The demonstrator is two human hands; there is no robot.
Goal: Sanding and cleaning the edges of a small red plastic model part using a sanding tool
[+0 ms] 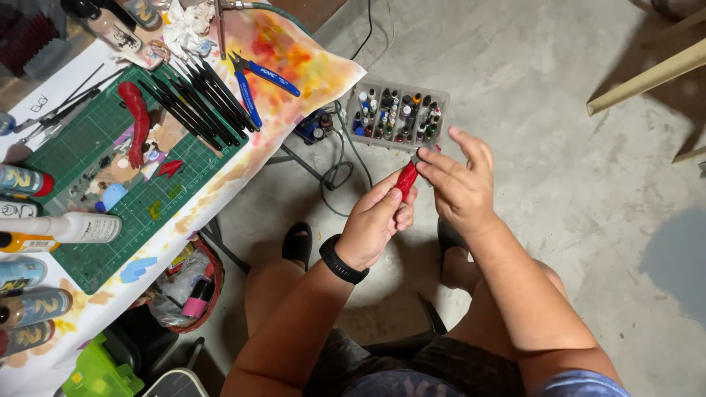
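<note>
My left hand (379,220), with a black band on its wrist, grips a small red painted piece (407,179) between thumb and fingers. My right hand (462,185) pinches the top end of the same red piece, its other fingers spread upward. Both hands are held over the concrete floor, above my knees. On the green cutting mat (88,242) at the left lie a long red limb-shaped part (137,121) and a smaller red scrap (170,168).
A clear box of several small paint bottles (397,112) sits on the floor ahead. The table at left carries black brushes (198,103), blue-handled cutters (250,84), spray cans (29,309) and a white tube (73,228). A pale wooden frame (647,77) stands at upper right.
</note>
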